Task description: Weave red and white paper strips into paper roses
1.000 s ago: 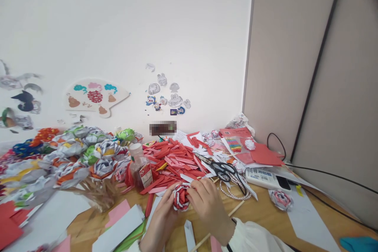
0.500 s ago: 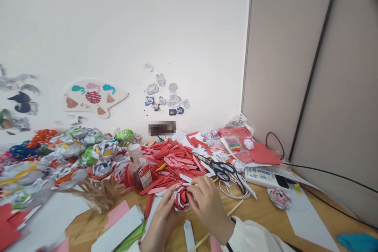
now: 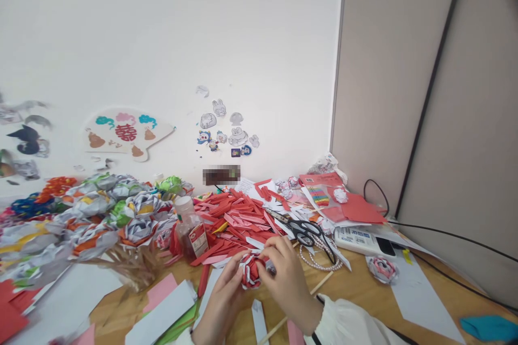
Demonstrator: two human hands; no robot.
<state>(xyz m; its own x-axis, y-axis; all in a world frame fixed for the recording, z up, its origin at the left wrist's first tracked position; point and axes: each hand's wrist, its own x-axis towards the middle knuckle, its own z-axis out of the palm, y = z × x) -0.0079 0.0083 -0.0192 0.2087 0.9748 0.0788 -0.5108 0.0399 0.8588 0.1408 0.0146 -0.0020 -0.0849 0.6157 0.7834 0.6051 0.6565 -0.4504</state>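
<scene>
A red and white folded-paper flower (image 3: 251, 272) is held up between my two hands, low over the table. My left hand (image 3: 227, 291) grips it from the left side, fingers bent around its edge. My right hand (image 3: 285, 279) has its thumb and fingertips pressed on the flower's right side and centre, hiding part of it. Just beyond the hands spreads a pile of red and pink folded paper strips (image 3: 234, 215). Below the flower, a white paper strip (image 3: 259, 319) and a thin wooden stick (image 3: 321, 284) lie on the wooden table (image 3: 194, 272).
Finished paper flowers on sticks (image 3: 137, 221) crowd the left. A glue bottle (image 3: 192, 234) stands beside the strips. Black scissors (image 3: 303, 230), a bead string (image 3: 324, 267) and a white box (image 3: 356, 240) lie to the right. A pink-white flower (image 3: 381, 269) rests farther right, near black cables (image 3: 453, 234).
The right hand's fingers have shifted slightly on the flower, and the flower has turned a little. Both hands stay in nearly the same place.
</scene>
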